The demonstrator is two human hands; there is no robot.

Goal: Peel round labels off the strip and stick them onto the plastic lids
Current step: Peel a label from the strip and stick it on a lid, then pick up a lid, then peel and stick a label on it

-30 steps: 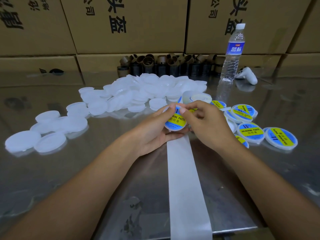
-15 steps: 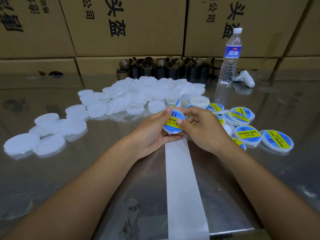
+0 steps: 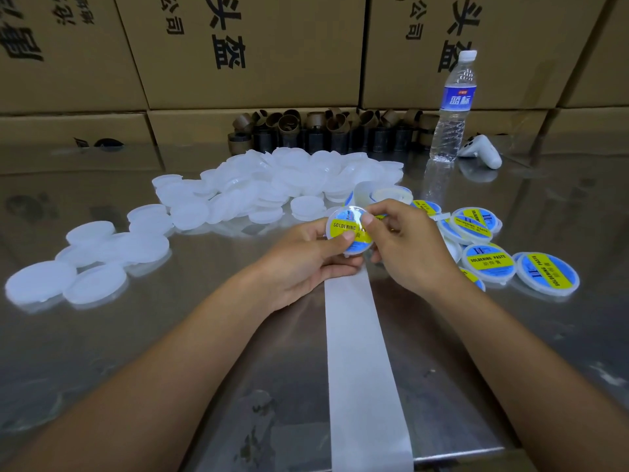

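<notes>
My left hand (image 3: 303,264) grips a white plastic lid (image 3: 343,229) bearing a round blue and yellow label that reads "SOLDERING PASTE". My right hand (image 3: 405,247) holds the same lid from the right, its thumb pressing on the label's face. The white backing strip (image 3: 360,362) runs from under my hands to the table's near edge. The label roll (image 3: 384,194) sits just beyond my hands. A heap of blank white lids (image 3: 272,185) lies further back, and more blank lids (image 3: 92,260) spread to the left. Several labelled lids (image 3: 490,264) lie at the right.
The shiny metal table (image 3: 170,352) ends at a near edge. A water bottle (image 3: 454,110) and a white controller (image 3: 481,155) stand at the back right. Brown cardboard cores (image 3: 326,131) line up in front of stacked cardboard boxes (image 3: 238,49).
The lid has tilted so the label's whole face shows, and my right thumb has moved onto the label. Both hands stay in about the same place.
</notes>
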